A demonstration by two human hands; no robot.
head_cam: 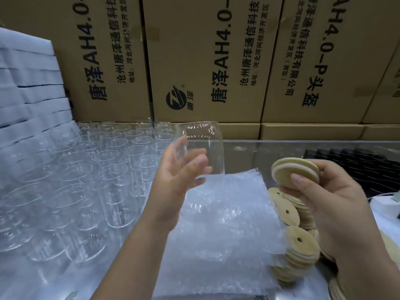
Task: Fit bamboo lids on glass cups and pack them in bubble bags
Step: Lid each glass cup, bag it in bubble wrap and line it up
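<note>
A person's left hand (179, 172) holds a clear, straight-sided glass cup (201, 146) raised above the tabletop. Its fingers curve behind the glass and the thumb lies in front, though the grip is blurred. The cup hangs over the far edge of a stack of clear bubble-wrap bags (227, 217) lying flat in the centre.

The right hand (331, 202) pinches a round, pale bamboo lid with a white sealing ring (296, 169), thumb on its face and fingers curled behind it. Below it lies a loose pile of matching bamboo lids with small holes (300, 247).

Rows of empty clear glass cups (97, 169) fill the left side. Brown printed cardboard boxes (205, 61) stand behind.
</note>
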